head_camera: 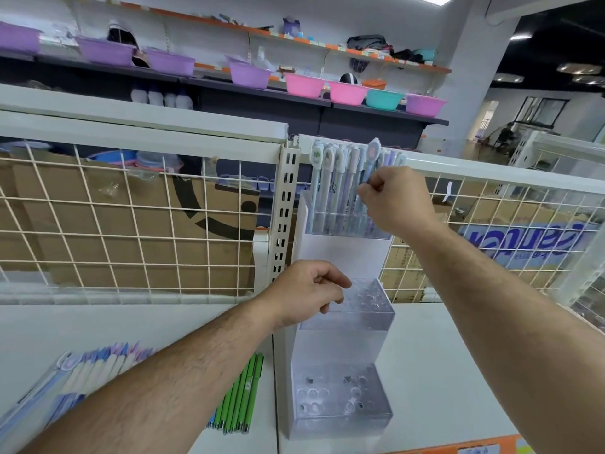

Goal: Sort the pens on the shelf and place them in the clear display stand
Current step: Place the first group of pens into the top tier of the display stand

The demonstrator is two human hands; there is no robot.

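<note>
A clear three-tier display stand stands on the white shelf. Its top tier holds several pastel pens upright. My right hand pinches a light blue pen that stands among those in the top tier. My left hand grips the left edge of the middle tier, whose holes hold nothing. The bottom tier's holes are bare too. Pastel pens lie in a pile at the lower left, partly hidden by my left forearm. Green pens lie beside them.
A white wire mesh panel rises behind the shelf, with cardboard boxes beyond it. A slotted white upright post stands just left of the stand. Coloured plastic basins line shelves further back. An orange price strip runs along the shelf's front edge.
</note>
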